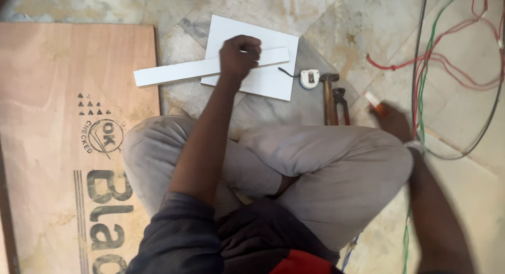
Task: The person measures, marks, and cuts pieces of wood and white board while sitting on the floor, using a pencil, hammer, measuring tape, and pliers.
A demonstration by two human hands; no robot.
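Head view: your left hand (239,56) is closed in a fist, pressing a long white strip (173,72) flat onto a white panel (271,82) lying on the floor. Your right hand (392,121), blurred, appears to pinch a small orange-and-white object (374,101); its exact grip cannot be told. Keep steady downward pressure near the strip's middle so it does not pivot. The strip's long axis runs outward from both sides of your left fist, its far-right end tilted slightly away from you. A tape measure (309,78), hammer (329,98) and pincers (341,103) lie between your hands.

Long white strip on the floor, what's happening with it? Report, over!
Left hand fisted, pressing long white flat strip across white rectangular board. Right hand blurred, gripping small white-and-orange stick. Wooden-handled hammer, pincers and round tape measure lie between.
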